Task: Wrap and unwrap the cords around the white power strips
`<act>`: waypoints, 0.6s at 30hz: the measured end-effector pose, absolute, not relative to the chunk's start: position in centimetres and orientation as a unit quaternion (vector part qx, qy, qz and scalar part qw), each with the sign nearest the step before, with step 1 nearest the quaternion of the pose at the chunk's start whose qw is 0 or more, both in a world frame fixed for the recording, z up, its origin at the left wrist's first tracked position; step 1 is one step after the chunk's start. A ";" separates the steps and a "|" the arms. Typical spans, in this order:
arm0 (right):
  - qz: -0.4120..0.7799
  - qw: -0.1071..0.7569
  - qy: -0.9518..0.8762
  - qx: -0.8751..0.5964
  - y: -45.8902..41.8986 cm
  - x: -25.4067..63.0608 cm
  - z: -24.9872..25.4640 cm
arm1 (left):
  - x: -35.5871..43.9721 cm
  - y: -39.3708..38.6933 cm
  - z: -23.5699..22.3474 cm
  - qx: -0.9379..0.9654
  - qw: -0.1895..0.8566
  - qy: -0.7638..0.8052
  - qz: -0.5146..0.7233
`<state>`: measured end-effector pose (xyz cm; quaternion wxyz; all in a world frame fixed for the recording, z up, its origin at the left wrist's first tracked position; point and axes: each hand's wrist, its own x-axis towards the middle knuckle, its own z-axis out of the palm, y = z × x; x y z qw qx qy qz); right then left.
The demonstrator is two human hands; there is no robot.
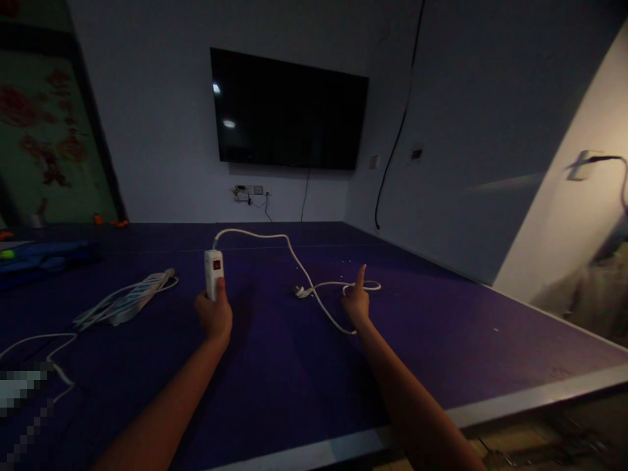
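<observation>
Plainly, the left hand (214, 317) is closed around the lower part of a white power strip (213, 267), thumb along its face below the dark switch (216, 265); the strip is held upright above the left-middle part of the purple table (294, 386). Its white cord (289, 245) leaves the upper end, arches right, then drops and loops towards the right hand (357, 304); that hand points its index finger towards the far side, its other fingers curled in, and whether they pinch the cord I cannot tell. The plug (301, 292) lies between the two hands, nearer the right one; a second power strip (140, 297), bundled in its own cord, lies to the left, well apart.

As for trouble, the loops by the right hand could draw into a knot, since the cord crosses itself near the plug; a sharp pull could drag the plug across the table, or strain the cord where it enters the strip; a loose left grip could let the strip tip; swinging the slack far left could snag the second bundle.
</observation>
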<state>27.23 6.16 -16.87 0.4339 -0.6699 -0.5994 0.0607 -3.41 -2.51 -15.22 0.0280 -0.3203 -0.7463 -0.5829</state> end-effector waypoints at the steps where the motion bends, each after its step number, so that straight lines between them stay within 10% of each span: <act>1: 0.051 0.416 -0.584 -0.695 6.1 27.4 -16.7 | -4.0 -2.6 -15.1 -0.305 0.039 -0.746 -0.590; 10: 0.019 0.262 -0.604 -0.752 4.9 27.7 -14.5 | -3.9 -3.3 -14.6 -0.422 0.172 -0.705 -0.543; 18: -0.066 0.379 -0.654 -0.652 3.8 26.1 -12.5 | -0.8 -4.3 -15.0 -0.602 0.212 -0.590 -0.495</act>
